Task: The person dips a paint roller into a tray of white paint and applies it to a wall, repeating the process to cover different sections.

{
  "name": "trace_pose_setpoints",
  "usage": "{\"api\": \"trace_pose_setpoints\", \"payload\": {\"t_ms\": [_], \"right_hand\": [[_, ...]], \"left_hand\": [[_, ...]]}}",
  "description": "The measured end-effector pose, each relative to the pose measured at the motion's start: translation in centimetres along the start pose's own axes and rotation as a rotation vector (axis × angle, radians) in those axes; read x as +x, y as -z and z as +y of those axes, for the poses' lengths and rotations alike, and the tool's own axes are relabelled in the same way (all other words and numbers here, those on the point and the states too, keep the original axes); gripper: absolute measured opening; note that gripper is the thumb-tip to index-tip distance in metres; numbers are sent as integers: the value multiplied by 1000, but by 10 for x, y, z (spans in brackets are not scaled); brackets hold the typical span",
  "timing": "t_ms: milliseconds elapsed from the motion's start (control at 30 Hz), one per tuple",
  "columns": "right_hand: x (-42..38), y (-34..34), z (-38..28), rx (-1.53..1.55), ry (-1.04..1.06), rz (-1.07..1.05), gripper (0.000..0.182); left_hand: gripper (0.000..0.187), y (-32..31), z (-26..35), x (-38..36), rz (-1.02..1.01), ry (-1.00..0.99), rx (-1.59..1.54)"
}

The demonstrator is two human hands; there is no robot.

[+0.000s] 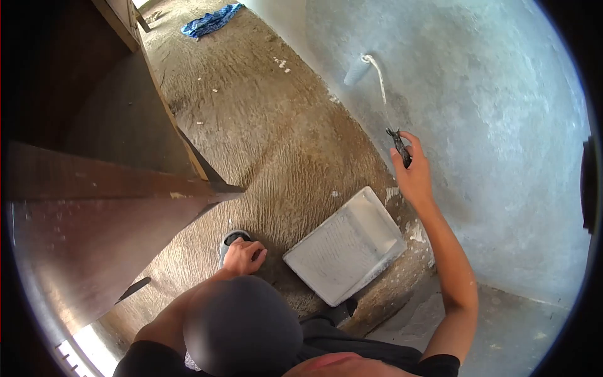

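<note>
My right hand is wrapped around the black handle of a paint roller. Its bent metal frame is coated in white paint, and the roller sleeve rests against the grey-blue wall. Below that arm, a paint tray smeared with whitish paint lies on the floor; paint fills its deeper end on the right. My left hand hangs loosely curled beside my knee, just above my shoe, with nothing visible in its fingers.
Rough brown concrete floor runs along the wall, with white paint spots near its edge. A crumpled blue cloth lies at the far end. Dark wooden furniture stands close on the left, its corner jutting toward the floor's middle.
</note>
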State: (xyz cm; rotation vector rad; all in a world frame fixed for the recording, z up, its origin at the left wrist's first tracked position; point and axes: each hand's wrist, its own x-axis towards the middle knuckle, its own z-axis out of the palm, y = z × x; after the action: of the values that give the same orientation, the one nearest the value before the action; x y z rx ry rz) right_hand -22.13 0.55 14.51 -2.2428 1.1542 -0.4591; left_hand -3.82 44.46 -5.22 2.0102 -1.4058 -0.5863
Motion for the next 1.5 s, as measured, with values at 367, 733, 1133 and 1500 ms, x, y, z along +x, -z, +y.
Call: {"api": "trace_pose_setpoints", "payload": {"t_ms": [367,733,1133,1500], "right_hand": [[90,-83,5,38,45,81,37],[183,-193,-19,-23,108,105,37],[244,-207,-73,-111,113,160,40],[51,-94,80,-172,128,125,40]], "left_hand": [[12,5,-9,3,-15,-54,18],[11,6,-17,4,-59,-89,-18],[8,7,-16,5,-75,-84,-31],[12,2,-10,5,-55,-41,-5]]}}
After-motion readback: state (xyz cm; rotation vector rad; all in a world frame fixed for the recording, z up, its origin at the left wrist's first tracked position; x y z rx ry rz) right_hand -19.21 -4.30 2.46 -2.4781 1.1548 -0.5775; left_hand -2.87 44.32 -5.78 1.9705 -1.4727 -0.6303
